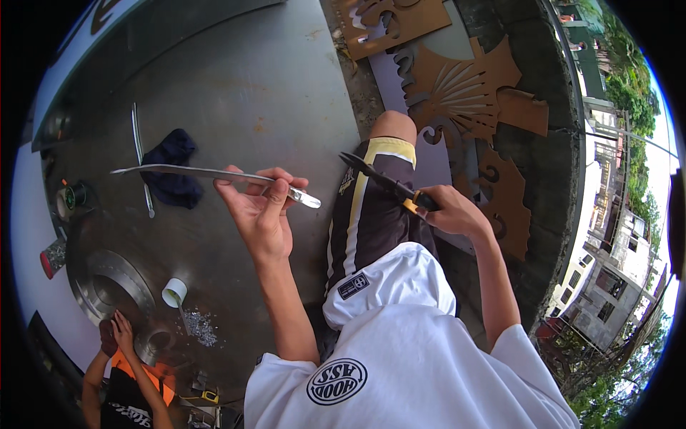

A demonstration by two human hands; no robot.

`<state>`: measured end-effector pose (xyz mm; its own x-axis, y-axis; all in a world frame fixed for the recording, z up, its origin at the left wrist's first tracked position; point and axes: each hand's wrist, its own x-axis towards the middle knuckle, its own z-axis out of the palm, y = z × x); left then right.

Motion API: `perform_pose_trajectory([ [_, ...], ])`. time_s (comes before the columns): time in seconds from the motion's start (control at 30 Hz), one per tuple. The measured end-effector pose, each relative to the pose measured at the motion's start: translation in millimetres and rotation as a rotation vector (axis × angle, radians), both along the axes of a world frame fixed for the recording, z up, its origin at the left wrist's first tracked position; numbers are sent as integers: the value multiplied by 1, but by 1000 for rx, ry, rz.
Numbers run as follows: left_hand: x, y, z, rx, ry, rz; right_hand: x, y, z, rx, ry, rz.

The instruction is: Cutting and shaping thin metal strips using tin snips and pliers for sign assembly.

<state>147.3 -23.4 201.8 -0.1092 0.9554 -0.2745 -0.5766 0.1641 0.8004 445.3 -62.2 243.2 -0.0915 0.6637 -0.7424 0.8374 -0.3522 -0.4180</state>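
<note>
My left hand holds a long, thin, slightly curved silver metal strip between thumb and fingers, with its bright, rounded end to the right. My right hand grips a black and yellow hand tool, like pliers or snips, above my right leg; its jaws point up-left, apart from the strip. Behind the strip, a dark navy cloth lies on the steel surface. A similar silver strip lies beside the cloth, partly under it.
Metal rings, a white cup, small metal bits and a tape measure lie at lower left, near a co-worker's hands. Cut-out brown sheets lean along the right by a concrete edge.
</note>
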Motion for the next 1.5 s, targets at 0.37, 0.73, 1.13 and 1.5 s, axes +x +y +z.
perform_pose_trajectory([
  [0.37,-30,-11,-5,89,163,-49,-25,124,-28,-490,77,553],
  [0.73,-27,-5,2,62,124,-10,-79,192,-94,-628,240,502],
  [1.13,-17,-8,-6,12,223,-68,-96,233,-145,-771,96,669],
  [1.5,-18,-7,-9,-42,154,-6,-124,235,-171,-482,252,529],
])
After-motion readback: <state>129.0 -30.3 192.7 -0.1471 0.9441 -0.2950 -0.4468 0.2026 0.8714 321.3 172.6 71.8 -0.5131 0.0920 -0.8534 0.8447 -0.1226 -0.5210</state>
